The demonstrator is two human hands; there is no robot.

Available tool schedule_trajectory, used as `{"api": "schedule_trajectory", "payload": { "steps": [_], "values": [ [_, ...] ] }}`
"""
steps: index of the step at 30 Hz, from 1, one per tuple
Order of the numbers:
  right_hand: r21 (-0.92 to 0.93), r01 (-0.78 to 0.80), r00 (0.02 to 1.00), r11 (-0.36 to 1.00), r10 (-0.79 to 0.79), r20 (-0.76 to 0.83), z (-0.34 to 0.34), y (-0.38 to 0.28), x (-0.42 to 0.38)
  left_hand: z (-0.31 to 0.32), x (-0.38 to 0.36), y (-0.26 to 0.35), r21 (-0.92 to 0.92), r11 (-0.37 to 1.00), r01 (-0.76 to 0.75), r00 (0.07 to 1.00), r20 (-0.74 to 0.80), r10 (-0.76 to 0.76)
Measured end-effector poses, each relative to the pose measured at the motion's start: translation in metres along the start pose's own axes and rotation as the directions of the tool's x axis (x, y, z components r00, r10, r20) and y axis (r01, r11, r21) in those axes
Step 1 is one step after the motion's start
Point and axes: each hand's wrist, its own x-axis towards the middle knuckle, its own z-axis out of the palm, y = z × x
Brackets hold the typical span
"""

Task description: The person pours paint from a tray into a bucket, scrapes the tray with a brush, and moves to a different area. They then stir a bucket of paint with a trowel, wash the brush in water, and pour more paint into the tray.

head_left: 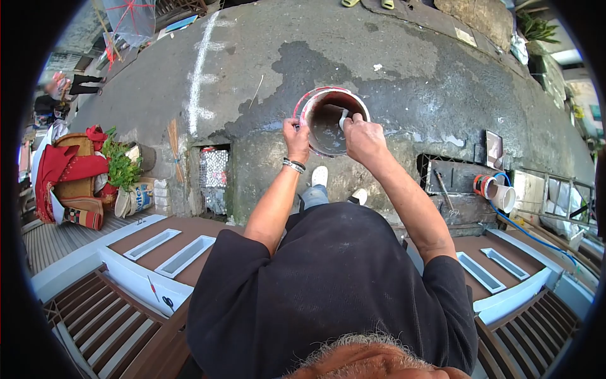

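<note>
A round bucket (357,101) with a pale rim and a reddish-brown inner wall is tilted in front of me, its mouth facing me. My left hand (297,140) is closed on the left side of its rim, by a thin red hoop (301,101) that runs along the edge. At the right of the mouth, my right hand (365,139) is closed round a white tool (344,117) that reaches into the bucket. The tool's working end is hard to make out. Greyish wet material seems to coat the bucket's inside.
Wet patches mark the concrete ground (252,69). To the right stand an orange bucket (485,186), a white bucket (504,198) and a blue hose (530,228). On the left are leafy greens (118,161) and a twig broom (175,148). An open drain (214,180) lies near my feet.
</note>
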Motion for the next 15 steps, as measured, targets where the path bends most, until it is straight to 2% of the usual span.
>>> {"api": "schedule_trajectory", "payload": {
  "steps": [3,4,8,11,15],
  "values": [
    [-0.033,0.121,0.991,0.992,-0.119,0.064,-0.01,-0.006,-0.005,-0.004,0.007,0.001,-0.035,0.999,-0.009,0.999,0.035,0.01],
    [-0.04,0.177,0.984,0.983,-0.176,0.025,-0.008,-0.007,-0.008,-0.005,0.011,0.001,-0.042,0.999,-0.013,0.999,0.037,0.015],
    [-0.092,0.298,0.954,0.95,-0.293,0.065,-0.017,-0.012,-0.018,-0.007,0.017,0.009,-0.119,0.993,0.006,0.999,0.041,-0.001],
    [-0.125,0.345,0.935,0.93,-0.33,0.129,-0.027,-0.003,-0.022,-0.008,0.025,0.017,0.114,0.968,-0.225,0.971,0.105,0.213],
    [-0.174,0.28,0.959,0.944,-0.266,0.102,-0.05,0.011,-0.017,-0.002,0.025,0.047,0.156,0.957,-0.244,0.965,0.142,0.223]
  ]
}}
